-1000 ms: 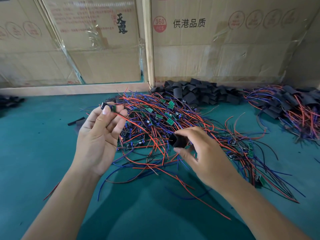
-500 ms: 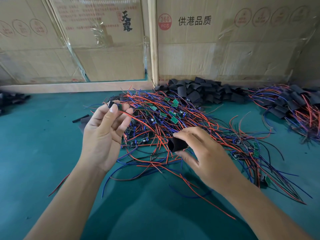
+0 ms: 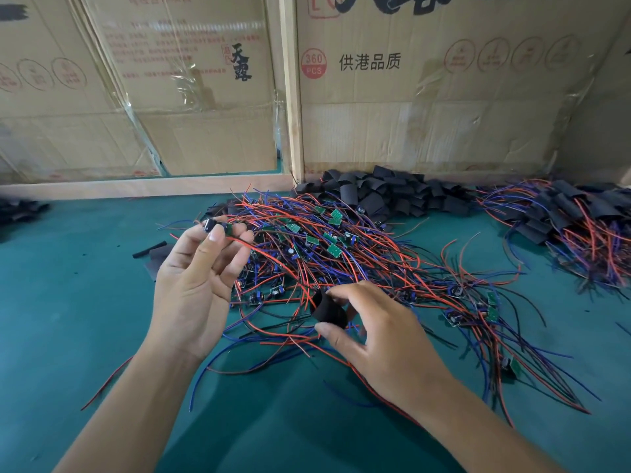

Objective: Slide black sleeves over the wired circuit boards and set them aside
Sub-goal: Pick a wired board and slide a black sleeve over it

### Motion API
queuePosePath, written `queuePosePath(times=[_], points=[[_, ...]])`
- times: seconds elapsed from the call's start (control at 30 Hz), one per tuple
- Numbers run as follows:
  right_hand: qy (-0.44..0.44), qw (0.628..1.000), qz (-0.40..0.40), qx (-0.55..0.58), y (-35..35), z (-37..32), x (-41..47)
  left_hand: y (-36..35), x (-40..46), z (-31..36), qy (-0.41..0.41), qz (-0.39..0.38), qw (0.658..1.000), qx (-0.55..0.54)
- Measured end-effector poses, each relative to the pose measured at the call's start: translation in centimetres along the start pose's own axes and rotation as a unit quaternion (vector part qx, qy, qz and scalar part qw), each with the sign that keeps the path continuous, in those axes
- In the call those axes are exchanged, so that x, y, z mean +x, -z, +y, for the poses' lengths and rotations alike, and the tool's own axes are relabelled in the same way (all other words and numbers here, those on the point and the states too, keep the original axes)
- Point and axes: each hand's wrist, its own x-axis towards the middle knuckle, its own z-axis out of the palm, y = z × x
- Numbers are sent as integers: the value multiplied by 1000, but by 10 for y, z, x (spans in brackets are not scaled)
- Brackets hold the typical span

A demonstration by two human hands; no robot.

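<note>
Left hand [image 3: 196,281] pinches a wired board [image 3: 218,227], right hand [image 3: 375,339] a black sleeve [image 3: 327,310] (now lowered, mouth opened), over the wire pile [image 3: 341,261]: ready for sleeving.

Wired boards [image 3: 327,247] lie heaped mid-counter [image 3: 68,302]. Loose sleeves [image 3: 386,192] lie piled behind them, against the cartons [image 3: 426,97]. Sleeved boards [image 3: 573,230] lie far right.

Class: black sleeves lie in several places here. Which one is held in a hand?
The black sleeve pinched in the right hand, above the wires; the sleeve heap lies untouched by the cardboard.
</note>
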Motion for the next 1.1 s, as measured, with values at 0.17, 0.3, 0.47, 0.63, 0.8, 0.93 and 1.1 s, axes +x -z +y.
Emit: queuePosePath(times=[0.17,0.3,0.47,0.63,0.8,0.93,1.1], points=[[-11,999,34,-3,0,-2,1,-11,-11,-12,26,-20,999,-2],[-20,996,92,-2,3,0,2,-23,-28,-30,75,-64,995,11],[-50,986,154,36,10,3,5,-29,-40,-41,80,-111,987,90],[24,994,100,45,12,2,7,-29,-43,-44,93,-138,982,87],[66,995,62,45,10,2,6,-31,-45,-50,101,-138,981,92],[55,996,65,26,12,5,5,-30,-43,-48,123,-145,979,73],[72,995,59,28,10,7,5,-31,-42,-45,168,-118,975,80]])
